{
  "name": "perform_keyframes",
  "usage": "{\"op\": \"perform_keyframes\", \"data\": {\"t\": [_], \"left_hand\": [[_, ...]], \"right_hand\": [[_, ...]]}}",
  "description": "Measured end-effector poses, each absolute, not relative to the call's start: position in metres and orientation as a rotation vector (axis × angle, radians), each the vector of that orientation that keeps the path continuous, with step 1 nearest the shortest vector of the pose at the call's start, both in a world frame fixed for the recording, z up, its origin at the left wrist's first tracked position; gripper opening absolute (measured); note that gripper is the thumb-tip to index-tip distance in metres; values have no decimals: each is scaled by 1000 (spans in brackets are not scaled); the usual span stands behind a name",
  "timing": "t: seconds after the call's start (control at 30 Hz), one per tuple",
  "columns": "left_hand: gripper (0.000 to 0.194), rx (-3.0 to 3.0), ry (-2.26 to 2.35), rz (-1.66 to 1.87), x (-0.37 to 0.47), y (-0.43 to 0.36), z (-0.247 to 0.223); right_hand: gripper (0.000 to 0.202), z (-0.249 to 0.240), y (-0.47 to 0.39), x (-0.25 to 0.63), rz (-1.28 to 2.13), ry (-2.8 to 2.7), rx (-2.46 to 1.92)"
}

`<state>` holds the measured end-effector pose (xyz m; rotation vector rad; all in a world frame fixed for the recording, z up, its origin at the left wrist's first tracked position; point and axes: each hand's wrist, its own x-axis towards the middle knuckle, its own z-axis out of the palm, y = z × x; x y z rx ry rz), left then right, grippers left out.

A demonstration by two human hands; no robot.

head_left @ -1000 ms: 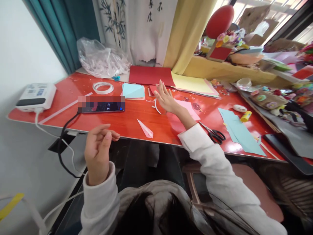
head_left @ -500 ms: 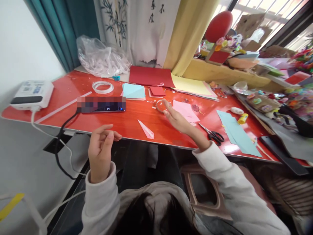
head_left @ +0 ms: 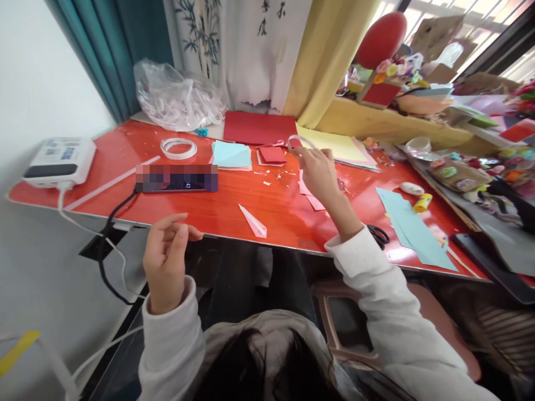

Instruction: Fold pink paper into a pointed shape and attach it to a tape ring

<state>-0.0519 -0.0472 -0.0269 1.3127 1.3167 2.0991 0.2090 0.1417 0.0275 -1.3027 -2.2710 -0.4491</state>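
Observation:
My right hand (head_left: 318, 171) is closed on a thin pale ring (head_left: 296, 143), a tape roll by its look, held over the back of the red table (head_left: 200, 214). Near the table's front edge, my left hand (head_left: 167, 259) hovers with loosely curled fingers apart and nothing in them. A folded pink paper piece (head_left: 253, 221) lies between the hands, close to the front edge. Pink sheets (head_left: 311, 196) are partly hidden under my right hand. Behind sit light blue squares (head_left: 231, 154) and small red squares (head_left: 272, 155).
Black-handled scissors (head_left: 378, 236) lie right of my right wrist, beside light blue strips (head_left: 413, 225). A phone (head_left: 178, 182), a white tape roll (head_left: 178, 148) and a corded white box (head_left: 61, 161) are on the left. Yellow sheets (head_left: 334, 146) lie behind.
My right hand has moved back and slightly right with the ring, lifting it from among the paper scraps, and its fingers have closed. My left hand has barely shifted.

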Motion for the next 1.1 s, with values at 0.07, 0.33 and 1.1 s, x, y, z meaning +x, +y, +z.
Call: {"op": "perform_keyframes", "data": {"t": [0.07,0.33,1.1], "left_hand": [[20,1303,1320,2090,-52,-47,-26],[20,1290,1355,2113,-54,-48,-25],[18,1214,1330,2180,-57,-49,-25]], "right_hand": [[40,25,147,209,-602,-2387,-1271],[41,12,148,212,-708,-2463,-1363],[53,15,168,224,-660,-2283,-1730]]}}
